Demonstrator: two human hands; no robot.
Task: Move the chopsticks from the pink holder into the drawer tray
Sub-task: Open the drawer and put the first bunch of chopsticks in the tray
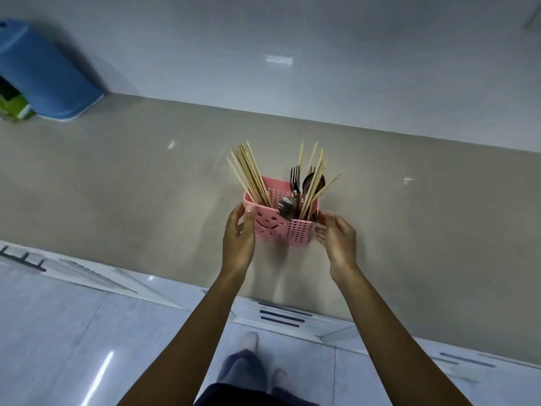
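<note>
A pink perforated holder (pixel 281 228) with a smiling face on its front stands on the grey countertop (pixel 146 194). Several pale wooden chopsticks (pixel 248 174) lean out of its left compartment, and more chopsticks (pixel 314 183) stand in the right one among metal forks and spoons (pixel 294 186). My left hand (pixel 238 238) is against the holder's left side, thumb at the rim. My right hand (pixel 338 237) touches its right side with curled fingers. No drawer tray is in view.
A blue plastic container (pixel 44 71) and a green box (pixel 13 105) sit at the far left of the counter by the wall. White cabinet fronts with dark handles (pixel 281 316) run below the counter's front edge. My feet stand on the tiled floor.
</note>
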